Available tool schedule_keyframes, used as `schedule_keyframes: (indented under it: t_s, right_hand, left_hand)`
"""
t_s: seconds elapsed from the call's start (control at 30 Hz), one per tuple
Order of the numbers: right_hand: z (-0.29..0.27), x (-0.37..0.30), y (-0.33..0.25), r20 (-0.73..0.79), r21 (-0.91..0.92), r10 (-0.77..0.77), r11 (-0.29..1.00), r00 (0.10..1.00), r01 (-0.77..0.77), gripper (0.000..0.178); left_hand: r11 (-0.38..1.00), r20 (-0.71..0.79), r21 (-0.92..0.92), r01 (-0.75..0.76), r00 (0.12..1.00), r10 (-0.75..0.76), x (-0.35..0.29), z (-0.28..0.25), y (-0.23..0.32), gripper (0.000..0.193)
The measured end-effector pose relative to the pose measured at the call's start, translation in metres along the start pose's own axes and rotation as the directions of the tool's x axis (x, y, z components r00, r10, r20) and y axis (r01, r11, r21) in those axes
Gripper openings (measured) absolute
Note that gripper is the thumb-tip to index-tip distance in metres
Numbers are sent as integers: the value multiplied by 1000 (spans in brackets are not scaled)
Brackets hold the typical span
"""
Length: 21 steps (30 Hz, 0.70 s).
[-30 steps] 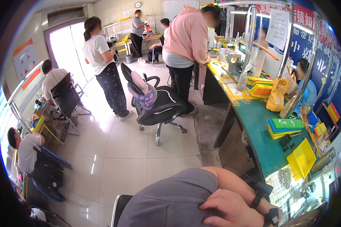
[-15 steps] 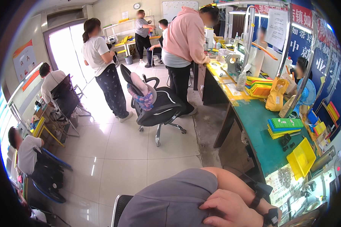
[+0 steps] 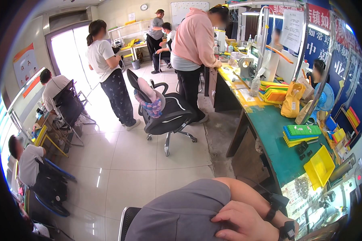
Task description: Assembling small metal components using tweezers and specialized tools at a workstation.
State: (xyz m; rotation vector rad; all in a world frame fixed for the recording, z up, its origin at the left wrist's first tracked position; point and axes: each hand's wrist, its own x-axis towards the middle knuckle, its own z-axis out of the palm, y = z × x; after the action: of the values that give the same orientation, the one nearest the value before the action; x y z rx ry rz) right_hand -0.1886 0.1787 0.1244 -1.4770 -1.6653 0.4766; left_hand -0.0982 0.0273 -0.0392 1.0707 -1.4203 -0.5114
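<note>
My right hand [image 3: 243,220] lies across the grey sleeve [image 3: 181,211] at the bottom of the picture. Its fingers and thumb are apart on the cloth, and nothing is held. Out of that sleeve comes my left forearm [image 3: 247,193], reaching down to the right with a black wristband [image 3: 275,205]. The left hand beyond the band is hidden behind my right wrist, which wears a black device [image 3: 288,230]. Near both wrists, the lit bench end holds a yellow tray [image 3: 319,166], a pile of small dark parts [image 3: 302,186] and a machine [image 3: 336,209].
A green bench [image 3: 265,132] runs along the right, bearing stacked green and yellow trays [image 3: 302,134], a yellow bag [image 3: 292,100] and a blue fan [image 3: 325,97]. A black office chair [image 3: 169,108] stands on the tiled floor. Several people stand or sit around the room.
At the back, the standing person in grey has shifted right, closer to the seated person, who has moved a little left. My hands and the things on the bench stay put.
</note>
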Motion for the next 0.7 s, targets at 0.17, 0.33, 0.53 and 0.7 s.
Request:
schedule_keyframes:
  t_s: [0.17, 0.33, 0.53, 0.7]
  right_hand:
    - [2, 2, -6, -93, -32, -76, 997, 993, 74, 36]
    - [3, 1, -5, -98, -32, -80, 997, 992, 77, 36]
    - [3, 1, -4, -99, -18, -84, 996, 992, 83, 37]
    - [2, 0, -4, -95, -36, -66, 997, 993, 63, 36]
  left_hand:
    - [1000, 6, -8, -1, 1000, 1, 0, 1, -2, 31]
    - [1000, 9, -10, -4, 1000, 4, -1, 1, -4, 30]
    - [1000, 10, -18, -13, 1000, 13, -5, 0, -4, 29]
    - [999, 13, -28, -31, 999, 31, -11, -4, -5, 29]
